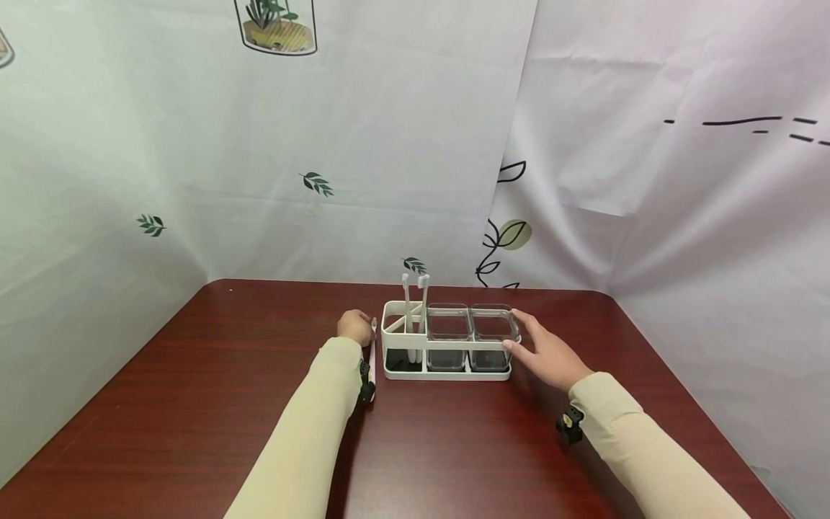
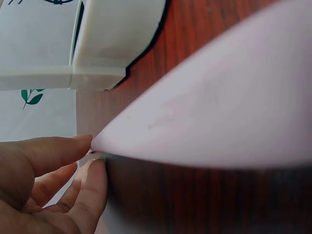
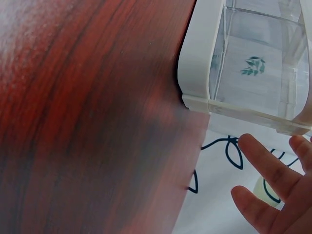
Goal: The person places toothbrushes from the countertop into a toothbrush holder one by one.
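My left hand [image 1: 355,328] is beside the left end of a white rack. Between thumb and fingertips it pinches a pale pinkish-white toothbrush [image 1: 372,360], whose handle runs back toward me. Seen from the left wrist, the toothbrush handle [image 2: 209,102] looms large and blurred. Two white toothbrushes [image 1: 424,282] stand upright in the left compartment of the rack [image 1: 467,345]. Two clear cups [image 1: 449,324] sit in its other compartments. At the right end, my right hand [image 1: 547,357] has its thumb and a finger at the rack's corner; in the right wrist view, its fingers [image 3: 268,165] are extended.
The rack stands on a reddish-brown wooden table [image 1: 194,404]. White curtains [image 1: 402,144] with leaf prints hang behind the table and along its sides.
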The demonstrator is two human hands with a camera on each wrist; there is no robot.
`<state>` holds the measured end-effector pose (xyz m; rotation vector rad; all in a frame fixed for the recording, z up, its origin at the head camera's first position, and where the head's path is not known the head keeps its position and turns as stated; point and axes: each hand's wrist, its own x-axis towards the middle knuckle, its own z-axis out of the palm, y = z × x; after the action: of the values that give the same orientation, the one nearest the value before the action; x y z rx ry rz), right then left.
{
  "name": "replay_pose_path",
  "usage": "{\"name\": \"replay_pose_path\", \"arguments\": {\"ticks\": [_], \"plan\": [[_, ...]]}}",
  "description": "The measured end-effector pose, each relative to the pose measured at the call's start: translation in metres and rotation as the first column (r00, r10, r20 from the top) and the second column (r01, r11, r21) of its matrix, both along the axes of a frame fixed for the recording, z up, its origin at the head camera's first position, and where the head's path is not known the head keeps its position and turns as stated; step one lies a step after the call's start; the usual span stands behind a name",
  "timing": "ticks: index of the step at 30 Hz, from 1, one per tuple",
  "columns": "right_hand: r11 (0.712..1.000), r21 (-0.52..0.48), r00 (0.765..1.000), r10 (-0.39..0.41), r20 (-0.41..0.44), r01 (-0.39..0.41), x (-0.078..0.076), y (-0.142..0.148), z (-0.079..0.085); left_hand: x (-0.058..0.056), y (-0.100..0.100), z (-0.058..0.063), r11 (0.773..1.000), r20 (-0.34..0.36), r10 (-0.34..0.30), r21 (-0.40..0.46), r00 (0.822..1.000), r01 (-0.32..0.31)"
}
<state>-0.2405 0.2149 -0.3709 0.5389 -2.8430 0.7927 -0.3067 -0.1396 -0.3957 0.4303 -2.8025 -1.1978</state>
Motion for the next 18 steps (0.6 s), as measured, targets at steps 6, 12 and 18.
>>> {"name": "replay_pose_path", "arguments": {"ticks": [6, 12, 18], "plan": [[1.0, 0.005, 1.0, 0.001, 0.005, -0.001, -0.0007, 0.0005, 0.0019, -0.001, 0.0011, 0.0013, 0.998, -0.014, -0.036, -0.051, 0.999, 0.035], [1.0, 0.008, 1.0, -0.003, 0.011, 0.003, 0.0002, 0.0007, 0.0021, -0.0025, 0.0015, -0.0008, 0.998, -0.028, -0.037, -0.051, 0.999, 0.036], [1.0, 0.009, 1.0, -0.002, 0.005, 0.002, 0.0, 0.0006, 0.0004, -0.0016, 0.0001, -0.0048, 1.0, -0.046, -0.012, 0.013, 0.999, 0.013]]}}
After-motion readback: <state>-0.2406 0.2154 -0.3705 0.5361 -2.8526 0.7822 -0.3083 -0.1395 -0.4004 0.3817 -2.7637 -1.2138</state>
